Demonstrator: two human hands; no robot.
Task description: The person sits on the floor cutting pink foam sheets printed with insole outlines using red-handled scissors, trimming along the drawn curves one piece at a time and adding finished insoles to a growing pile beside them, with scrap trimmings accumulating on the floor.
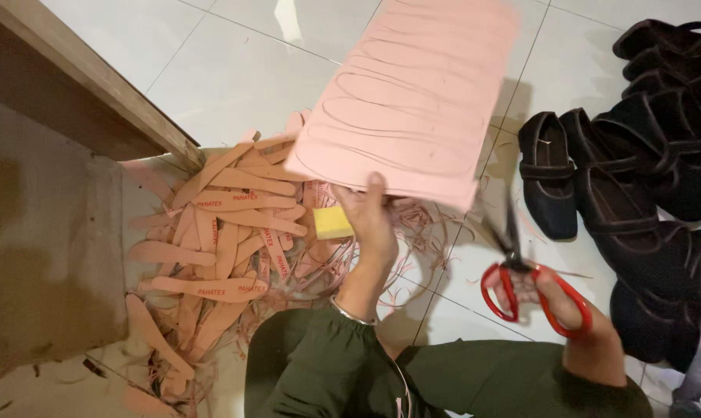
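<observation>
While the left hand [370,220] grips the pink sheet [412,93] raised over the floor, right hand [575,310] clenches red scissors [524,282]. Drawn outlines uncut; cut strips [227,232] piled left, black shoes [637,170] right.

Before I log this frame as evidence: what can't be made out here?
Head view only:
- Pink sheet: blurred by motion, top cut by the frame edge.
- Left hand: fingers hidden behind the sheet.
- Scissors in right hand: blade tips blurred.
- Black shoes: pile cut off at the right edge.
</observation>
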